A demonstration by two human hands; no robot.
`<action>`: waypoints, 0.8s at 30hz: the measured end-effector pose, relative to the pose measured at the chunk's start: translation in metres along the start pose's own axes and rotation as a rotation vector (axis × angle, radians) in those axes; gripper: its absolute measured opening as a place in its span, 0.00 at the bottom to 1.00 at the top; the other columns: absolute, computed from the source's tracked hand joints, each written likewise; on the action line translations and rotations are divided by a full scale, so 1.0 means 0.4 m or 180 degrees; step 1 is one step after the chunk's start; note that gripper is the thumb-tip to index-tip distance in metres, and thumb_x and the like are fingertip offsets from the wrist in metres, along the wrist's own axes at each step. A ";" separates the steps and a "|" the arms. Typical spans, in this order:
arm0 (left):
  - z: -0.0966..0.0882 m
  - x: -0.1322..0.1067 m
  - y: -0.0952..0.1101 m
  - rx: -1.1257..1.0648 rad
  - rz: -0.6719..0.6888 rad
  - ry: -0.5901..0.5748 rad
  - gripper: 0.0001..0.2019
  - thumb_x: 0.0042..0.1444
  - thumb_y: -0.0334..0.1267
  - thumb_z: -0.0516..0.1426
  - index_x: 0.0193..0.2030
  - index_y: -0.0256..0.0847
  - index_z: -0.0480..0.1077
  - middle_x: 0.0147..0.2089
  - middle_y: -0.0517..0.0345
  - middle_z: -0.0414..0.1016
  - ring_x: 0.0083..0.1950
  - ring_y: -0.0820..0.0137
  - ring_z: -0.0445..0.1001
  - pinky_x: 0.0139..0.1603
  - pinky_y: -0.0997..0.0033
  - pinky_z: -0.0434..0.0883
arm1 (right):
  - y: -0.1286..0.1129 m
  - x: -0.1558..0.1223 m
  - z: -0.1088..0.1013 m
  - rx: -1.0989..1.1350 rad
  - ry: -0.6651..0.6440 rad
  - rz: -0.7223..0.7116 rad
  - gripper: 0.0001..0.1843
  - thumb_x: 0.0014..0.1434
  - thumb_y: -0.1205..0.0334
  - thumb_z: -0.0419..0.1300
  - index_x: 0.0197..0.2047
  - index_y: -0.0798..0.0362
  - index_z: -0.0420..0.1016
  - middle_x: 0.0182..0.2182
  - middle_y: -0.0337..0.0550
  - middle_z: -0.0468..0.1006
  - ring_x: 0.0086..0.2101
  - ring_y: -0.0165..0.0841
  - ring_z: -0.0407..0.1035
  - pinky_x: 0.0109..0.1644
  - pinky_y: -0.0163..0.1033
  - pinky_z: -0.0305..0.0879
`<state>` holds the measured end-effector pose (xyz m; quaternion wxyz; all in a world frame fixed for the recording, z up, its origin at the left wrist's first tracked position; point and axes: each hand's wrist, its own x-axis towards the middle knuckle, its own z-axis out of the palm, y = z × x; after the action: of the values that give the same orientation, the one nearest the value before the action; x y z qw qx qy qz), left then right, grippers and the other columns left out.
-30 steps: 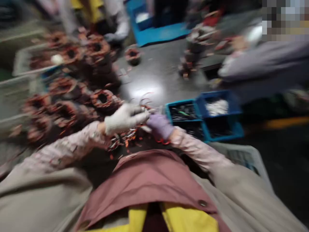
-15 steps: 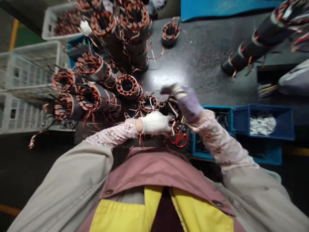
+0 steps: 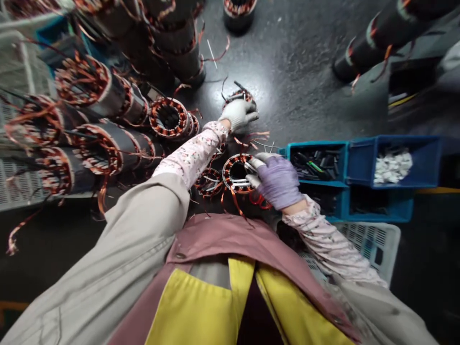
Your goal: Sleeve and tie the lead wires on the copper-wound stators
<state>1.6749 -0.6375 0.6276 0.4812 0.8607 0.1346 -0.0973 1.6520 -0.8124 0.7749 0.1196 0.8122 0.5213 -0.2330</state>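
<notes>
Head view, white-gloved left hand (image 3: 238,115) at centre, its grip on a small copper-wound stator (image 3: 237,97) hard to make out, lilac-gloved right hand (image 3: 277,183) clenching the rim of a larger wound stator (image 3: 227,176), red scissors (image 3: 259,200) partly hidden beneath

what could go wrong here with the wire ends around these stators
The loose copper leads trailing from the small stator under the purple-gloved right hand could snag on that glove and kink or tear. The red-handled scissors just below could nick them. The white-gloved left hand could knock the other stator beside it.
</notes>
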 end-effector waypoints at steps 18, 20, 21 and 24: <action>0.040 -0.379 0.194 0.1210 -0.0001 0.0098 0.20 0.65 0.41 0.51 0.61 0.36 0.66 0.55 0.40 0.71 0.54 0.56 0.71 0.43 0.63 0.68 | 0.098 0.082 0.043 0.0421 -0.0131 0.0249 0.17 0.54 0.49 0.61 0.38 0.52 0.83 0.36 0.47 0.81 0.37 0.41 0.74 0.41 0.42 0.67; 0.046 -0.351 0.191 0.1309 0.0046 0.0014 0.19 0.67 0.35 0.44 0.58 0.37 0.69 0.53 0.40 0.73 0.53 0.57 0.73 0.43 0.63 0.67 | 0.087 0.075 0.041 0.0438 -0.0062 0.0234 0.16 0.55 0.52 0.61 0.41 0.52 0.83 0.39 0.48 0.81 0.40 0.42 0.74 0.44 0.43 0.68; 0.041 -0.339 0.181 0.1306 0.0094 -0.0043 0.19 0.67 0.34 0.43 0.57 0.37 0.70 0.52 0.41 0.74 0.52 0.57 0.74 0.43 0.63 0.67 | 0.081 0.070 0.041 0.0473 -0.0015 0.0218 0.16 0.55 0.53 0.61 0.42 0.51 0.82 0.41 0.48 0.81 0.41 0.42 0.73 0.46 0.44 0.68; -0.001 -0.322 0.133 0.0996 0.0178 -0.0151 0.17 0.65 0.37 0.48 0.54 0.38 0.72 0.51 0.46 0.76 0.51 0.59 0.75 0.46 0.63 0.68 | 0.065 0.052 0.040 0.0525 0.0041 0.0217 0.15 0.57 0.58 0.59 0.44 0.53 0.82 0.44 0.49 0.80 0.45 0.42 0.73 0.50 0.44 0.68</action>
<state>1.5705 -0.6817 0.7087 0.3467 0.9261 0.0824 -0.1240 1.6785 -0.8139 0.7495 0.0568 0.8380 0.4731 -0.2658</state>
